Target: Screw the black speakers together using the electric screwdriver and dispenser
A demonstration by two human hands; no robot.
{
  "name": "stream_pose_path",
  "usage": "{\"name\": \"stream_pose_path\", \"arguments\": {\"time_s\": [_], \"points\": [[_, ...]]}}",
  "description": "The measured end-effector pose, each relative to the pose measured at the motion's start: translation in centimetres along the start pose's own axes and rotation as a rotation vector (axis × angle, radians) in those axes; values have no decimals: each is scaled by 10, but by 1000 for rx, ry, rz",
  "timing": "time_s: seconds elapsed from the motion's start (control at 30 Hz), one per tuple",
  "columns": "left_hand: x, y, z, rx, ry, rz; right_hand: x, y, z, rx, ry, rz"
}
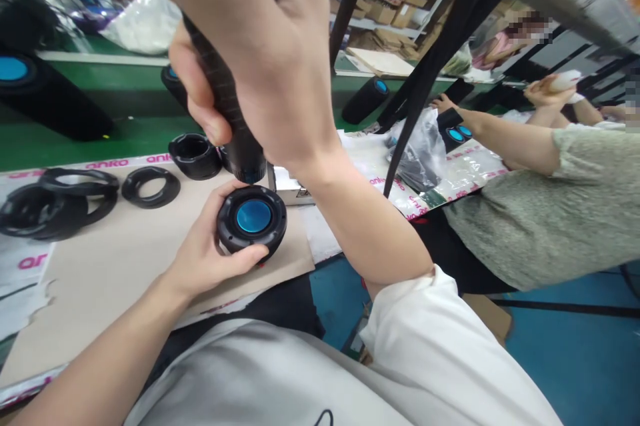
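Observation:
My left hand grips a round black speaker with a blue disc in its end, thumb on the near side and fingers round the far side. The blue end faces up, above brown cardboard. Wrapped round a black electric screwdriver, my right hand is closed and raised over the speaker. The screwdriver's nose points down at the speaker's far rim; its tip is hidden, so I cannot tell whether it touches a screw.
Several black plastic rings lie to the left on the cardboard. Black cylindrical speakers rest along the green bench at the back. A dark strap hangs on the right. Beyond it, a co-worker in a grey-green shirt reaches over the bench.

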State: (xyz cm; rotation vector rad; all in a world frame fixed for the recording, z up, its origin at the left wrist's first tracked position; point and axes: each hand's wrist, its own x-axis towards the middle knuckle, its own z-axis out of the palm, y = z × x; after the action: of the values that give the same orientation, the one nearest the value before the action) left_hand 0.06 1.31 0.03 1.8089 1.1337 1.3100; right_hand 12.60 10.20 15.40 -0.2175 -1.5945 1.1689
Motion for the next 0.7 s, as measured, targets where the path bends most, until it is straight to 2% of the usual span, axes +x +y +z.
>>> {"name": "stream_pose_path", "arguments": {"time_s": [0.1, 0.2, 0.27, 0.33, 0.43, 0.53, 0.6, 0.7], "points": [[-2, -1, 0, 14, 2, -7, 4, 9, 1, -9, 11, -88], [-3, -2, 0, 20, -6, -6, 5, 9, 3, 33, 1, -33], [-2, -2, 0, 14, -6, -1, 3, 4, -3, 76, -40, 0], [-1, -2, 0, 5, -3, 6, -2, -5, -18, 116, -29, -30], [-1, -3, 0, -4, -2, 24, -18, -12, -51, 2, 107, -89], [-1, -4, 1, -12, 12, 50, -38, -3, -81, -221, 296, 48], [-2, -5, 1, -19, 24, 57, -49, 10, -91, -258, 371, 137], [-3, -7, 0, -21, 21, 40, -57, 28, -93, -243, 430, 129]]}}
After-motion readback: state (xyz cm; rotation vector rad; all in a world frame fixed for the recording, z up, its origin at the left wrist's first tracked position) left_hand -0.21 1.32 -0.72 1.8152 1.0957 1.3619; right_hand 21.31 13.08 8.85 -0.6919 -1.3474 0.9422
